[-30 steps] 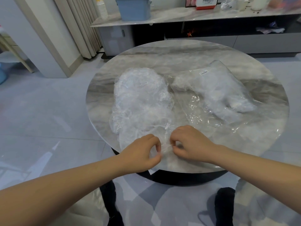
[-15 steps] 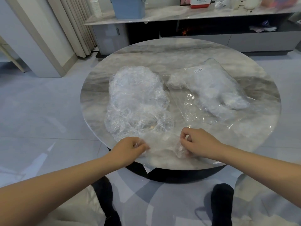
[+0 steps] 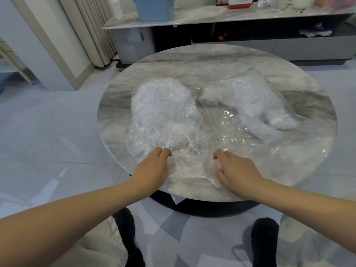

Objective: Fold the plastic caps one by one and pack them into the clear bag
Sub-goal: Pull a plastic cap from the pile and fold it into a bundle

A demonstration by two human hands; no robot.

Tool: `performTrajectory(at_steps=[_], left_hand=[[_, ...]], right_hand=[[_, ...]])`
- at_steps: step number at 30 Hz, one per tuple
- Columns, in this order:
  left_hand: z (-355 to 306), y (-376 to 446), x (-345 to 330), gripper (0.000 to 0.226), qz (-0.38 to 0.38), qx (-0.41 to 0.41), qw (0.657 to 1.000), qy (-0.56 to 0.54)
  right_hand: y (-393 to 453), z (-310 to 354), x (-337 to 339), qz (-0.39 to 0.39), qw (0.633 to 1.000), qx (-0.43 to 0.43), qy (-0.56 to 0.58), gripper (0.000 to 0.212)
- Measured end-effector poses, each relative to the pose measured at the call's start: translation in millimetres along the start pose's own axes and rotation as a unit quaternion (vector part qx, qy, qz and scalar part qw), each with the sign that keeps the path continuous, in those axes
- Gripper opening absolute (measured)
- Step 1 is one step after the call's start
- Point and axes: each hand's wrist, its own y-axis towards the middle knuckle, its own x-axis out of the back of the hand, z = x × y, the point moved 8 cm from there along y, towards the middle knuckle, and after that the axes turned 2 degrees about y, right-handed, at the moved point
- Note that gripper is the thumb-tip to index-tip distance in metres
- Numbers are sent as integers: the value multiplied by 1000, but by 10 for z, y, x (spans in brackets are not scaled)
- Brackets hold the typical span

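Note:
One thin clear plastic cap (image 3: 190, 167) lies spread at the near edge of the round marble table (image 3: 192, 58). My left hand (image 3: 154, 167) grips its left edge with bent fingers. My right hand (image 3: 238, 170) pinches its right edge between curled index finger and thumb. Just beyond my left hand sits a loose heap of crumpled plastic caps (image 3: 163, 114). The clear bag (image 3: 250, 110) lies to the right of the heap, with whitish folded caps inside and a small label near its far end.
A low cabinet (image 3: 231, 45) with a marble top stands behind the table, holding a blue bin (image 3: 156, 6) and bottles. Curtains (image 3: 90, 31) hang at the far left. My dark-socked feet (image 3: 264, 234) show on the tiled floor below the table edge.
My hands were close together pinching the cap; they have moved apart and slightly forward, stretching the cap out flat between them.

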Motion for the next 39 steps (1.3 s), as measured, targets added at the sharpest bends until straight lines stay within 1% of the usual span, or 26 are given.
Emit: performTrajectory(at_steps=[2, 3, 4, 5, 7, 9, 10, 12, 14, 15, 18, 20, 23, 25, 26, 27, 28, 29, 30, 33, 34, 36, 38, 39], left_hand=[[-135, 3, 143, 42, -90, -67, 993, 24], [-223, -17, 219, 47, -129, -105, 986, 29], [-315, -42, 253, 52, -139, -138, 980, 27], [-414, -73, 255, 56, -132, -170, 976, 27], [-587, -136, 143, 59, -77, -230, 969, 46], [-644, -206, -133, 59, -3, -263, 959, 106], [-607, -231, -271, 60, 28, -260, 957, 129], [-518, -264, -466, 69, 75, -243, 957, 138], [-490, -272, -541, 78, 90, -245, 956, 134], [-490, -274, -557, 79, 104, -243, 955, 131], [-496, -260, -584, 83, 143, -228, 956, 120], [-505, -241, -611, 83, 157, -230, 954, 113], [-473, -186, -608, 74, 167, -245, 949, 109], [-462, -125, -570, 67, 159, -260, 945, 114], [-471, -100, -535, 65, 151, -267, 944, 118], [-469, -84, -502, 63, 144, -272, 944, 122], [-459, -66, -459, 59, 135, -277, 943, 129], [-462, -56, -404, 54, 116, -288, 940, 138], [-472, -52, -354, 56, 88, -306, 935, 157], [-478, 9, -209, 77, 6, -331, 918, 217], [-483, 39, -158, 79, -18, -335, 916, 221], [-528, 78, -25, 74, -64, -340, 913, 215], [-533, 122, 49, 71, -75, -317, 924, 201], [-508, 135, 35, 72, -63, -301, 932, 192]], right_hand=[[-10, 101, 105, -69, 995, 62, -25, 42], [-22, 138, 147, -109, 990, 93, -19, 48], [-39, 172, 158, -137, 983, 121, -12, 51], [-53, 202, 136, -146, 978, 145, -13, 50], [-78, 250, 16, -117, 977, 178, -32, 43], [-88, 222, -153, -71, 981, 179, -37, 43], [-84, 180, -224, -38, 986, 160, -43, 46], [-86, 103, -332, 12, 990, 127, -52, 64], [-91, 96, -399, 44, 990, 129, -28, 80], [-96, 84, -423, 47, 990, 129, -13, 82], [-92, 70, -450, 45, 991, 123, -5, 78], [-92, 65, -497, 66, 991, 117, -12, 83], [-95, 91, -465, 84, 990, 112, -24, 86], [-78, 123, -334, 63, 990, 118, -31, 85], [-81, 155, -238, 37, 990, 129, -32, 77], [-90, 171, -170, 15, 990, 139, -31, 63], [-108, 170, -128, 12, 989, 143, -23, 50], [-137, 159, -112, 18, 989, 145, -7, 44], [-168, 133, -112, 37, 990, 139, 16, 42], [-219, 106, -75, 75, 984, 149, 58, 46], [-224, 104, -72, 89, 981, 158, 73, 49], [-230, 105, -85, 114, 972, 181, 97, 52], [-237, 92, -96, 132, 967, 191, 104, 53], [-238, 81, -100, 137, 966, 189, 111, 52]])
